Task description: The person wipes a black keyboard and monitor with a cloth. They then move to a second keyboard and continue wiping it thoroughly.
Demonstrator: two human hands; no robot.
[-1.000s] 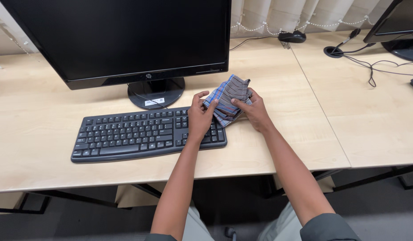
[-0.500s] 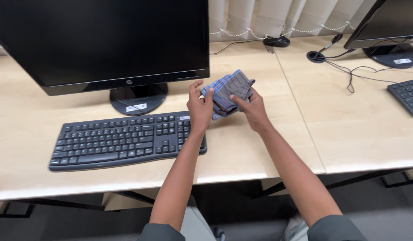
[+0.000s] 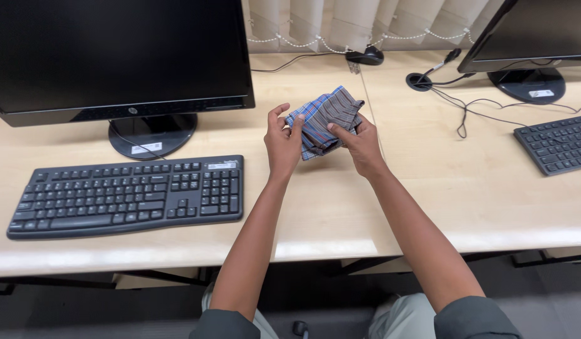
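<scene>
Two bare forearms reach up from the bottom edge, past light trousers at the person's lap, and meet over a pale wooden desk (image 3: 341, 213). Between them sits a folded cloth (image 3: 325, 119), striped in blue, grey and a little red, lifted just clear of the desktop. The left hand (image 3: 283, 141) curls against the cloth's left edge, thumb and one fingertip pinching it while the remaining fingers stand loosely open above. The right hand (image 3: 361, 143) closes on the cloth from the right and underneath, thumb pressed across the top fold (the fingers below are mostly hidden by the fabric). To the left of the arms, near the desk's front edge, lies a black keyboard (image 3: 124, 196), well apart from both hands. Behind it stands a black monitor (image 3: 118, 56) on a round foot, its screen dark. Off to the right lies part of a second keyboard (image 3: 557, 145), and behind that a second monitor (image 3: 542, 31), with thin black cables (image 3: 472, 110) trailing from a round opening in the desktop. Farthest back, a black mouse (image 3: 366, 56) rests by pale vertical blinds (image 3: 366, 22).
</scene>
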